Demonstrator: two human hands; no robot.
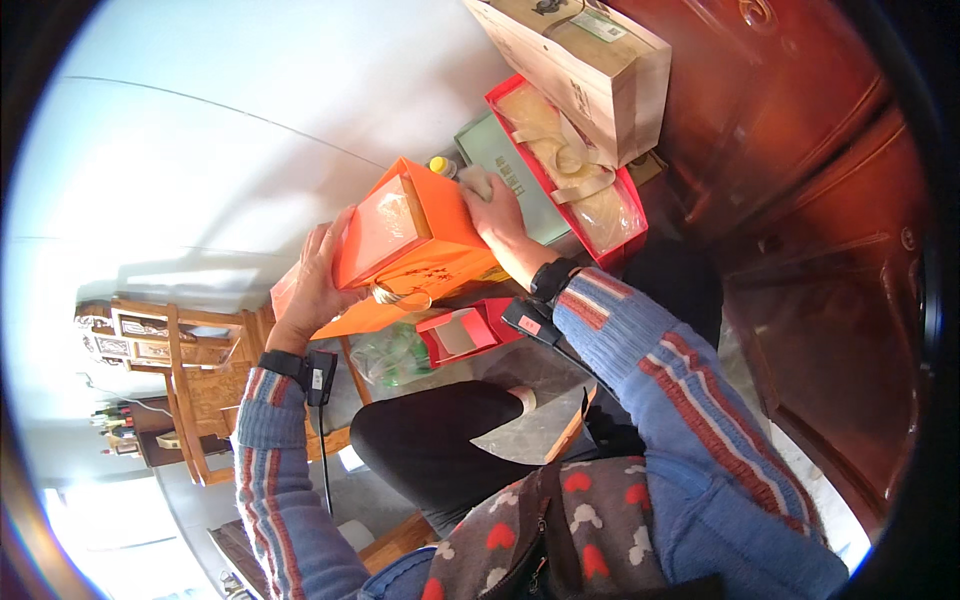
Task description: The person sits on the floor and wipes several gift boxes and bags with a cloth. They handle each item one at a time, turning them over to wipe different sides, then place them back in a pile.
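Note:
An orange gift bag (455, 262) stands in front of me against the white wall, with a box in clear wrap (385, 230) showing in its open top. My left hand (318, 275) grips the left side of the bag, fingers over its edge and thumb near the pale ribbon handle (400, 297). On the bag's other side, my right hand (497, 215) is closed around a pale crumpled piece that looks like cloth (477, 182). Beside that hand are a yellow-capped bottle (441, 167) and a grey-green flat box (520, 185).
To the right lie a red box with a ribbon (575, 170) and a large beige paper bag (610, 75). Dark red wooden furniture (830, 290) fills the right side. Below are an open red box (465, 332) and a clear plastic bag (388, 355). Wooden chairs (205, 390) stand left.

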